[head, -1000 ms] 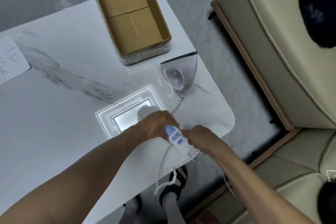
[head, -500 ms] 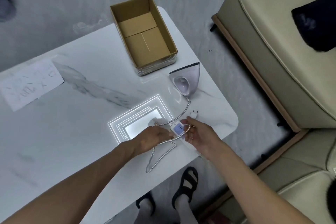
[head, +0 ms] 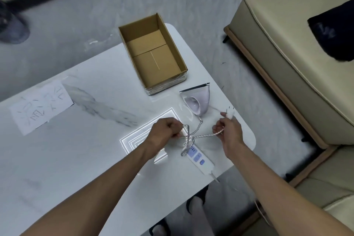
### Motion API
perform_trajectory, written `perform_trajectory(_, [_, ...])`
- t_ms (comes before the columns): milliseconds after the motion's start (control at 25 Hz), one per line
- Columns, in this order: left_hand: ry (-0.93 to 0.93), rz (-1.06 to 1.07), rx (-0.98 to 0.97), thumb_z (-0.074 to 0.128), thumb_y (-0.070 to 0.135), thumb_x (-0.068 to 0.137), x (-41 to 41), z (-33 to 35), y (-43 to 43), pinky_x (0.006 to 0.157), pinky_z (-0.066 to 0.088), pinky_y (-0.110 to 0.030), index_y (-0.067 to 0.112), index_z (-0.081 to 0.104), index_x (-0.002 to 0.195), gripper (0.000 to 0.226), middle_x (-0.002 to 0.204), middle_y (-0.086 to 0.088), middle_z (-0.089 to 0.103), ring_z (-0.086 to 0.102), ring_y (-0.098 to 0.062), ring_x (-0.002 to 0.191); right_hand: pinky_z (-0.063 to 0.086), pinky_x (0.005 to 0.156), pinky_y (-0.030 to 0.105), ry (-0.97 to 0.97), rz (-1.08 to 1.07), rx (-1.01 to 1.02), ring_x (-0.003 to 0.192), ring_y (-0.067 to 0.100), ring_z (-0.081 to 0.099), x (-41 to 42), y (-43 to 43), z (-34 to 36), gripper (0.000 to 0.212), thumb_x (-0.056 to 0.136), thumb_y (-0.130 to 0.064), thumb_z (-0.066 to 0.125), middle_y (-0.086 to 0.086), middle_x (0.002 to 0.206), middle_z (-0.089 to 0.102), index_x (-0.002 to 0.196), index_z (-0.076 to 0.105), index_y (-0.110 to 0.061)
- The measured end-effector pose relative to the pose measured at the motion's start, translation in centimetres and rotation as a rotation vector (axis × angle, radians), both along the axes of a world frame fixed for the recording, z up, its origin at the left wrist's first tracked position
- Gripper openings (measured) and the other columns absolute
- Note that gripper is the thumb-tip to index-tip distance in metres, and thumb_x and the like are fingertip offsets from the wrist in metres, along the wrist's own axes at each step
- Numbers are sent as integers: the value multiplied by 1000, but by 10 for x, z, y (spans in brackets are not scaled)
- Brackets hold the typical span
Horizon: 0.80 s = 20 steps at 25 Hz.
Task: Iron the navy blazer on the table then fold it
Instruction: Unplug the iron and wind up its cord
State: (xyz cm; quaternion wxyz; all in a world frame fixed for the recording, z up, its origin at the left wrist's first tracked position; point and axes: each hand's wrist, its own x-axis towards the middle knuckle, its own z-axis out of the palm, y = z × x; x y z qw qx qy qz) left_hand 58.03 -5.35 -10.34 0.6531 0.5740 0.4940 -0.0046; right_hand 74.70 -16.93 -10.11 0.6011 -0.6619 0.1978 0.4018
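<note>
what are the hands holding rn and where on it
Both hold the iron's braided cord. The left hand grips it mid-length, and the right hand holds the end near the plug.

Both forearms [head: 115, 178] are bare from the frame's edge up to the left grip [head: 166, 130] and right grip [head: 229, 132]. At six o'clock, past the worktop [head: 67, 159] edge, the feet wear white socks [head: 197, 208] inside black open-strap sandals [head: 202, 194].

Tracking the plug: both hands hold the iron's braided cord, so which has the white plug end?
The right hand: the white two-pin plug sticks out above its fingers, beside the lilac iron. The left hand grips only loops of the braided white cord.
</note>
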Motion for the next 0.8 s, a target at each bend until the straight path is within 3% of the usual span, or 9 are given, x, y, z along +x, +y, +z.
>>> perform_trajectory(80, [-5, 130, -10, 61, -4, 90, 25, -5, -5, 66, 52, -19, 6, 68, 105, 19, 69, -3, 66, 61, -5, 54, 40, 50, 23, -43, 113, -16, 47, 12, 44, 8, 12, -5, 21, 94, 3, 41, 4, 67, 46, 99, 56, -10])
perform_trajectory(200, [44, 126, 16, 70, 10, 90, 70, -13, -12, 65, 49, -21, 11, 62, 119, 30, 72, 3, 66, 59, -6, 55, 39, 49, 23, -11, 270, -91, 55, 15, 50, 23, 17, -20, 17, 96, -1, 45, 3, 79, 54, 98, 59, -12])
perform_trajectory(320, [129, 66, 148, 80, 35, 81, 101, -24, -18, 61, 40, -27, 16, 69, 101, 30, 71, 1, 62, 52, -10, 61, 39, 52, 23, 36, 411, -52, 61, 15, 56, 36, 15, -29, 17, 98, -5, 47, -1, 83, 64, 100, 61, -16])
perform_trajectory(480, [115, 162, 314, 75, 56, 65, 113, -37, -34, 58, 37, -35, 6, 67, 80, 54, 69, -13, 59, 43, -12, 59, 44, 58, 19, 21, 534, 21, 68, 10, 59, 41, 19, -34, 26, 95, -3, 47, -4, 81, 68, 101, 64, -21])
perform_trajectory(640, [-67, 262, 308, 81, 29, 76, 125, -21, -28, 56, 28, -33, -1, 50, 65, 45, 61, -13, 37, 31, -15, 59, 49, 65, 14, -8, 505, 43, 74, 2, 63, 43, 18, -34, 24, 101, -9, 45, -9, 88, 68, 113, 62, -18])
perform_trajectory(800, [-76, 385, 228, 79, 26, 81, 133, 22, -9, 56, 25, -29, -2, 43, 63, 50, 59, -4, 32, 28, -16, 61, 46, 66, 5, -150, 558, 85, 76, -9, 64, 46, 20, 4, 25, 104, -15, 40, -11, 96, 70, 111, 63, -22])
